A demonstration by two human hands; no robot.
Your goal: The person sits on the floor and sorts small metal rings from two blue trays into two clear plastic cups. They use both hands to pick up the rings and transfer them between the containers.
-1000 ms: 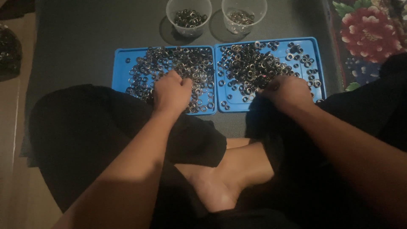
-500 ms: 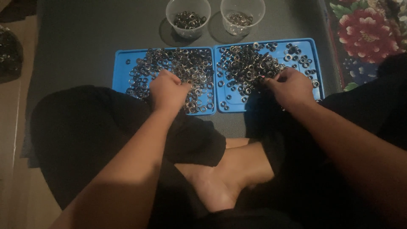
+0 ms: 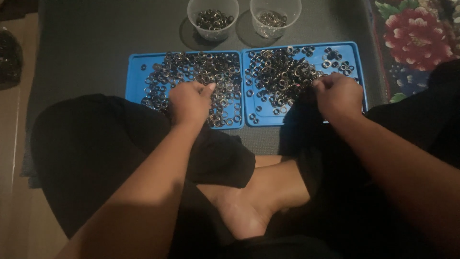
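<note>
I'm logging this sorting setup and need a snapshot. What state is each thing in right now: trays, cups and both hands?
Left blue tray: flat on the dark mat, heaped with small metal rings.
Right blue tray: flat beside it, rings thicker toward its left.
Left clear cup: upright, partly filled with rings.
Right clear cup: upright, holding fewer rings.
Left hand: curled, fingers down on the left tray's rings.
Right hand: curled over the right tray's near edge.
</note>
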